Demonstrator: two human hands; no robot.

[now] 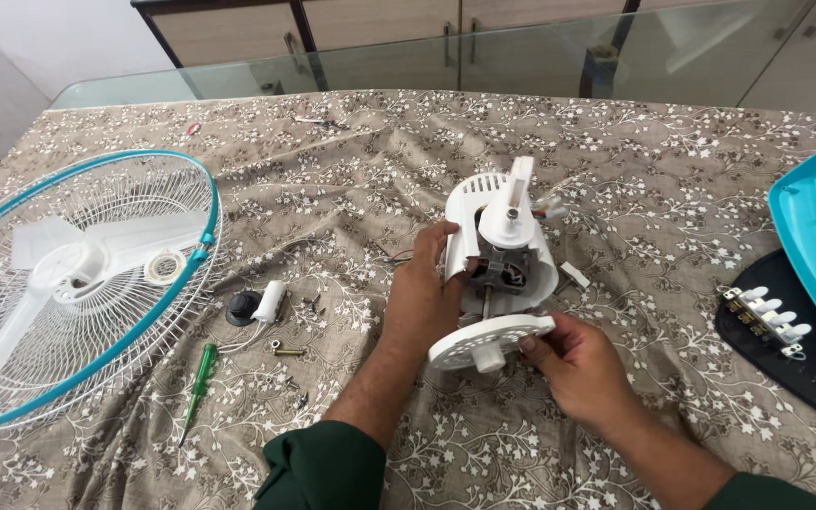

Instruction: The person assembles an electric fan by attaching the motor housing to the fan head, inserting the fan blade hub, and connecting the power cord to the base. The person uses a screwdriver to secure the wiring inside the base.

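Left hand: the left hand (424,295) gripped the white fan motor housing (502,247).
Right hand: the right hand (581,368) pinched the round front cover (484,342).
Nearby: a green screwdriver (197,377) lay beside the fan guard (77,283).

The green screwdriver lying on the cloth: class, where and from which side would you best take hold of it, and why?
Grip the green screwdriver by its thicker green handle, the end farther from the camera, coming from above. It lies flat on the patterned cloth with its thin tip pointing toward the near edge, and the handle has open cloth on both sides.
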